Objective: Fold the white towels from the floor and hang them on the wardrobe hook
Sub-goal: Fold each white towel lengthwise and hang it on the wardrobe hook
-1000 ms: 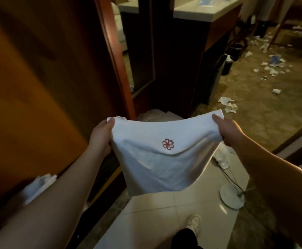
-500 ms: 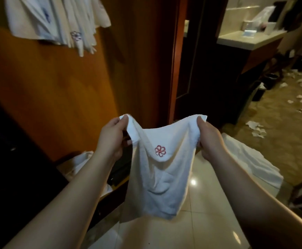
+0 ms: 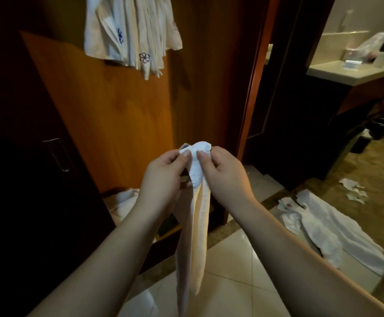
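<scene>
A white towel [image 3: 194, 227] hangs folded in half in front of me, its two top corners brought together. My left hand [image 3: 163, 177] and my right hand [image 3: 224, 173] both pinch those corners, thumbs almost touching. Several folded white towels [image 3: 131, 35] with blue flower marks hang high on the orange wardrobe door [image 3: 108, 115]; the hook itself is hidden behind them. More white towels [image 3: 330, 232] lie spread on the floor at the right. Another white towel [image 3: 122, 202] sits low inside the wardrobe.
A dark wardrobe door with a metal handle [image 3: 58, 154] stands at the left. A counter [image 3: 351, 72] with boxes is at the upper right. Black bins [image 3: 378, 129] and scattered paper scraps [image 3: 353, 188] lie on the carpet beyond the tiled floor.
My hands came together, folding the spread towel in half so the red flower mark is now hidden. The view rose toward the hanging towels.
</scene>
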Demonstrator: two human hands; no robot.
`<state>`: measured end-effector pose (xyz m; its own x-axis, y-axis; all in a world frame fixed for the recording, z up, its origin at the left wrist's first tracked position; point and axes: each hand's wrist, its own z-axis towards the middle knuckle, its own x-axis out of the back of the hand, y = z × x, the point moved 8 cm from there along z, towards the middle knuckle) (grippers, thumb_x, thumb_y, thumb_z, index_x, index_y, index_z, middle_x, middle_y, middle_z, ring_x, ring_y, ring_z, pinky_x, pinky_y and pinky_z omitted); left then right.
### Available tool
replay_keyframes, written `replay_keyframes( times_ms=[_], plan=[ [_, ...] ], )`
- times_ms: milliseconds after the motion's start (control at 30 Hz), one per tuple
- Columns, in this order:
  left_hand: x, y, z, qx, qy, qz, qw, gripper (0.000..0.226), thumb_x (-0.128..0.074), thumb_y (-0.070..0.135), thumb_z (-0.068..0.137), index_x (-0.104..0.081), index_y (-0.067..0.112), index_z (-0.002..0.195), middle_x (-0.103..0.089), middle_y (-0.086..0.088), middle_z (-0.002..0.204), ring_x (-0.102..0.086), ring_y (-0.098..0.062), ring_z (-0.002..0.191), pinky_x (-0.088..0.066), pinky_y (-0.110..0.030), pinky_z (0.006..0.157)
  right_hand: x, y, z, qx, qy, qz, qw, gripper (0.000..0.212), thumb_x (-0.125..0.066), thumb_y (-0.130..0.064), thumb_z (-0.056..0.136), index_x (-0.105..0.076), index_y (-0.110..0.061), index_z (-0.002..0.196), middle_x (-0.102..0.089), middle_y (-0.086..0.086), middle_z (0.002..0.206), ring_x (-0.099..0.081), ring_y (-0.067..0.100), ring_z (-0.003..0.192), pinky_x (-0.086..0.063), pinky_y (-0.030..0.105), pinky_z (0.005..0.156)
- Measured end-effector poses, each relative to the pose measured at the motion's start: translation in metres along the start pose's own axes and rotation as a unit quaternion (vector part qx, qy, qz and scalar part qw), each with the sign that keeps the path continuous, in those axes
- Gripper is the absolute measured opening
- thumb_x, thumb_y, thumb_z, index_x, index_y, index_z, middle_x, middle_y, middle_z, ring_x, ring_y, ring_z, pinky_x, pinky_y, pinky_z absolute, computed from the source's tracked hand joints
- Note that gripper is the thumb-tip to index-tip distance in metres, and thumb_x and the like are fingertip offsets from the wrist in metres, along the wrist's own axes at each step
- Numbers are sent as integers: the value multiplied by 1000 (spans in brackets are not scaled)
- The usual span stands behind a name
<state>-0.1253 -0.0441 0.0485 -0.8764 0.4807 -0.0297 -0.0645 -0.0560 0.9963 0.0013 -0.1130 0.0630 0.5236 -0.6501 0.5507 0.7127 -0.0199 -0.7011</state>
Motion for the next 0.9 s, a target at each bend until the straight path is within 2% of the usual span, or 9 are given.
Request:
replay_keyframes(
  times_ms=[167, 300, 400, 500, 600, 700, 833, 867, 900],
  plan=[
    [2, 3, -11, -25, 12, 22, 999, 16, -56, 38, 101, -72, 39, 99, -76, 14, 94, -73, -4, 88, -61, -27, 70, 0, -24, -5, 41, -39, -40, 998, 33, -42, -36, 107, -69, -24, 121, -67, -13, 110, -56, -6, 91, -38, 7, 66],
    [0, 7, -15, -10, -6, 33, 999, 31, -53, 38, 103, -76, 47, 85, -77, 13, 90, -73, -3, 88, -62, -32, 77, -3, -36, -11, 86, -84, -88, 989, 44, -36, -33, 109, -49, -22, 149, -56, -5, 147, -49, 5, 131, -30, 9, 97],
    [-1, 4, -15, 56, -52, 11, 997, 37, -46, 40, 105, -78, 36, 86, -78, 5, 91, -74, -7, 87, -56, -25, 73, -11, -36, -19, 101, -135, -117, 979, 50, -37, -34, 108, -37, -20, 156, -44, -2, 158, -42, 12, 140, -27, 18, 105],
    [4, 6, -16, 87, -65, -27, 994, 39, -41, 41, 106, -71, 16, 107, -77, -7, 97, -75, -12, 86, -56, -22, 68, -13, -28, -25, 99, -132, -149, 975, 56, -48, -35, 105, -34, -21, 157, -51, -2, 152, -52, 13, 132, -37, 20, 96],
    [3, 11, -20, 67, -87, -23, 994, 44, -37, 38, 107, -73, 12, 106, -77, -9, 101, -74, -18, 95, -57, -28, 79, -7, -24, -26, 96, -94, -124, 983, 48, -49, -28, 104, -44, -25, 152, -63, -2, 138, -58, 11, 119, -37, 13, 85],
    [3, 20, -21, 43, -80, -14, 996, 33, -42, 31, 107, -71, 15, 102, -74, -6, 108, -71, -15, 98, -55, -32, 94, 4, -19, -24, 61, -54, -38, 996, 35, -45, -26, 102, -61, -40, 130, -72, -10, 108, -64, 6, 94, -54, 27, 77],
    [14, 31, -22, -95, -26, 158, 982, 20, -56, 27, 101, -75, 25, 96, -73, 14, 97, -65, 1, 95, -50, -23, 82, 21, -3, -18, -13, 10, 39, 999, 24, -44, -32, 101, -67, -37, 99, -68, -4, 78, -61, 15, 62, -47, 39, 55],
    [17, 33, -25, -135, -5, 227, 964, 11, -60, 32, 98, -71, 29, 103, -67, 21, 102, -60, 3, 99, -47, -20, 80, 25, 0, -17, -24, 26, 49, 998, 24, -45, -34, 101, -67, -35, 94, -67, -3, 78, -60, 16, 59, -45, 37, 53],
    [16, 31, -27, -157, -5, 288, 945, 19, -65, 38, 95, -63, 33, 114, -58, 27, 112, -55, 3, 108, -44, -19, 84, 30, 1, -15, -31, 39, 57, 997, 24, -45, -35, 101, -66, -31, 90, -65, -2, 79, -58, 18, 59, -43, 34, 51]
  ],
)
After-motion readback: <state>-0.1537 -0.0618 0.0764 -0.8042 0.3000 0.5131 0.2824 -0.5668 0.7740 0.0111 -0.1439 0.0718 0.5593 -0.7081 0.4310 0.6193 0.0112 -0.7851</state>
